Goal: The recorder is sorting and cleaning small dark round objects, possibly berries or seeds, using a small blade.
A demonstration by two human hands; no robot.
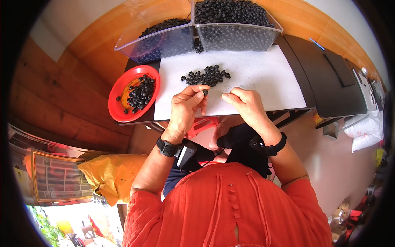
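Observation:
Between the thumb and forefinger of my left hand is a small black round part, pinched above the near side of a white sheet. My right hand is close by on the right, thumb and forefinger pressed together. Whatever lies between those fingertips is too small to make out. Just beyond both hands, a loose pile of similar black parts rests on the sheet. To the left, a red plate holds several more black parts, gathered mostly toward its right side.
Two clear plastic bins full of black parts stand along the table's far edge, a few parts between them. A dark table adjoins on the right, with a blue stick near its far edge. Below is a red stool.

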